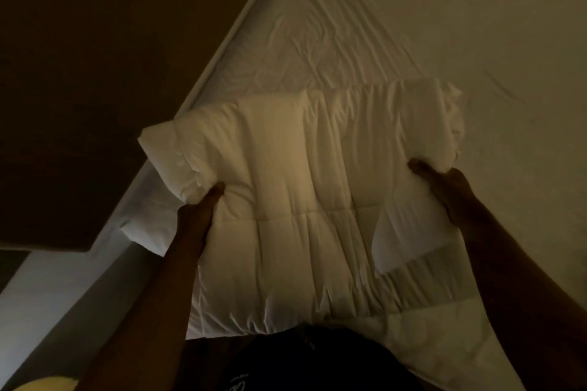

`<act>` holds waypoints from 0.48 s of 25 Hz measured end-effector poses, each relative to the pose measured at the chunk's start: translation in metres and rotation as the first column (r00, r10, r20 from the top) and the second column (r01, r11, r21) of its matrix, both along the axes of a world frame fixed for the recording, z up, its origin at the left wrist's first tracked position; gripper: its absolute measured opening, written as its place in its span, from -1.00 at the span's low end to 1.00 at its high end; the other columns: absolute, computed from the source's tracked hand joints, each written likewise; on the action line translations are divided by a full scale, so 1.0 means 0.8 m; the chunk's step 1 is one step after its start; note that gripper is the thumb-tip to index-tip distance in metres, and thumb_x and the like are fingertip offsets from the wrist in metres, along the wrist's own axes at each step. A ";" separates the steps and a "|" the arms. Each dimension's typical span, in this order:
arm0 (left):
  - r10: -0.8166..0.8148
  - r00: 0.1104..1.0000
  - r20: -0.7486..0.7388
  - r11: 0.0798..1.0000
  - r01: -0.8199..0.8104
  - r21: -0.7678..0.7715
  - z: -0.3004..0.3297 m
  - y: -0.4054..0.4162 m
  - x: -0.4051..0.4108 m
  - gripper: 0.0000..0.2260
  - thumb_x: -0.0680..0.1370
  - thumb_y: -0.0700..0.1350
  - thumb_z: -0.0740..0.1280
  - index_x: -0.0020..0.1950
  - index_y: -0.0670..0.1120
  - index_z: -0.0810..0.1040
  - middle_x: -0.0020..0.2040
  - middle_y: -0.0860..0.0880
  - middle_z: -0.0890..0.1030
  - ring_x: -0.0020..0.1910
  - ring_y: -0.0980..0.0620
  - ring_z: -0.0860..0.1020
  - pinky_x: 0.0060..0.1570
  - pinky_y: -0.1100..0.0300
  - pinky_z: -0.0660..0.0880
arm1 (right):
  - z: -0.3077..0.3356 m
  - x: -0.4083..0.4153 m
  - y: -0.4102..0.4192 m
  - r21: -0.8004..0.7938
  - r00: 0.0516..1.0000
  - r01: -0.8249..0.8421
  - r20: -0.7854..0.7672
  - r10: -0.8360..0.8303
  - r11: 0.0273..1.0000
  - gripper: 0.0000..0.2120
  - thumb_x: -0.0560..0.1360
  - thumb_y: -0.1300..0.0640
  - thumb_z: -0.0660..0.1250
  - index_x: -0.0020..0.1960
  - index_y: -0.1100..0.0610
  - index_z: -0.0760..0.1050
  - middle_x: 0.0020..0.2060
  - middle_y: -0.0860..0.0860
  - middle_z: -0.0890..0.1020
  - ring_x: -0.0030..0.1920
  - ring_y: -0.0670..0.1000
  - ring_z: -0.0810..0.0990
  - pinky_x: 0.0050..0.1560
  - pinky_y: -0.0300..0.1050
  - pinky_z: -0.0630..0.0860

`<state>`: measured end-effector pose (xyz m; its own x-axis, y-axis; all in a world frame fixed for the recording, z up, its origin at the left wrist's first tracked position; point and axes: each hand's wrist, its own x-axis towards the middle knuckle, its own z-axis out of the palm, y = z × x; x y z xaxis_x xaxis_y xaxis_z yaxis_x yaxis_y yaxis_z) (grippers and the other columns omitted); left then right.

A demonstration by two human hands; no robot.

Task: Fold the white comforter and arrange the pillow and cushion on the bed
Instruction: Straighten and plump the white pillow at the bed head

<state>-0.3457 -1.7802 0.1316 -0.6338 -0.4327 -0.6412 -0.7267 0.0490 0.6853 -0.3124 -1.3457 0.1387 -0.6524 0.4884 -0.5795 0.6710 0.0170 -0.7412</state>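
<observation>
Both hands, left hand and right hand, pinch the folded comforter at its sides over the bed's near left corner.

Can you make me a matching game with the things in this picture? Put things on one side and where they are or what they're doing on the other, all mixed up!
Things:
1. comforter
2. left hand
3. right hand
4. bed sheet

Places or states:
A. wrinkled, spread over the mattress
B. gripping the comforter's right edge
C. folded and puffy, held between both hands
D. gripping the comforter's left edge

Pairs: 1-C, 2-D, 3-B, 4-A
</observation>
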 end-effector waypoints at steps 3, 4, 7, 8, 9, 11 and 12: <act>0.053 0.998 0.021 0.999 -0.053 0.007 -0.005 0.007 -0.038 0.02 0.21 0.34 0.53 0.50 -0.15 0.28 0.41 -0.16 0.44 0.30 -0.18 0.45 0.27 -0.05 0.41 | -0.005 -0.069 0.003 -0.002 0.999 -0.043 0.029 0.043 0.999 -0.01 0.20 -0.40 0.48 0.43 0.15 0.33 0.15 0.05 0.52 0.13 0.11 0.51 0.18 0.04 0.47; 0.077 0.997 0.020 0.997 -0.078 0.017 -0.007 0.009 -0.051 0.04 0.20 0.34 0.54 0.51 -0.14 0.27 0.41 -0.16 0.44 0.30 -0.19 0.46 0.27 -0.06 0.42 | -0.006 -0.093 0.003 -0.008 0.998 -0.050 0.043 0.051 0.999 -0.04 0.19 -0.39 0.48 0.39 0.15 0.37 0.07 0.03 0.53 0.08 0.10 0.52 0.18 0.07 0.48; 0.152 0.988 0.015 0.988 -0.152 0.035 -0.016 0.010 -0.093 0.09 0.12 0.39 0.53 0.50 -0.13 0.30 0.38 -0.13 0.46 0.28 -0.18 0.47 0.30 -0.10 0.42 | -0.017 -0.170 0.004 -0.034 0.999 -0.028 0.041 0.030 0.999 -0.26 0.19 -0.32 0.51 0.16 0.13 0.46 -0.11 0.00 0.56 -0.05 0.07 0.56 0.12 0.07 0.52; 0.174 0.985 0.003 0.984 -0.174 0.046 -0.021 0.009 -0.107 0.04 0.16 0.38 0.53 0.48 -0.14 0.32 0.36 -0.10 0.48 0.27 -0.18 0.48 0.30 -0.10 0.42 | -0.019 -0.195 0.003 -0.047 0.999 -0.015 0.049 0.017 0.999 -0.33 0.20 -0.28 0.52 0.08 0.16 0.48 -0.15 0.02 0.57 -0.10 0.06 0.56 0.05 0.04 0.53; 0.192 0.981 -0.020 0.980 -0.191 0.047 -0.023 0.012 -0.119 -0.05 0.24 0.33 0.52 0.47 -0.15 0.34 0.32 -0.07 0.49 0.26 -0.17 0.48 0.29 -0.08 0.43 | -0.021 -0.217 0.000 -0.047 0.998 -0.010 0.062 0.013 0.999 -0.40 0.21 -0.24 0.53 -0.01 0.19 0.50 -0.21 0.03 0.56 -0.15 0.06 0.56 -0.04 -0.01 0.52; 0.219 0.974 -0.065 0.974 -0.215 0.066 -0.035 0.014 -0.151 -0.21 0.34 0.22 0.51 0.44 -0.14 0.40 0.28 -0.06 0.52 0.25 -0.14 0.50 0.27 -0.04 0.44 | -0.022 -0.271 -0.003 -0.022 0.997 -0.011 0.074 0.013 1.000 -0.53 0.24 -0.18 0.52 -0.16 0.19 0.50 -0.34 0.05 0.51 -0.25 0.07 0.51 -0.20 -0.08 0.44; 0.236 0.967 -0.090 0.969 -0.229 0.090 -0.039 0.015 -0.166 -0.27 0.36 0.20 0.51 0.41 -0.13 0.44 0.27 -0.06 0.55 0.23 -0.13 0.52 0.26 -0.04 0.46 | -0.020 -0.299 -0.006 -0.013 0.998 -0.024 0.065 0.025 1.000 -0.55 0.25 -0.16 0.51 -0.17 0.18 0.50 -0.34 0.06 0.51 -0.26 0.08 0.51 -0.22 -0.09 0.42</act>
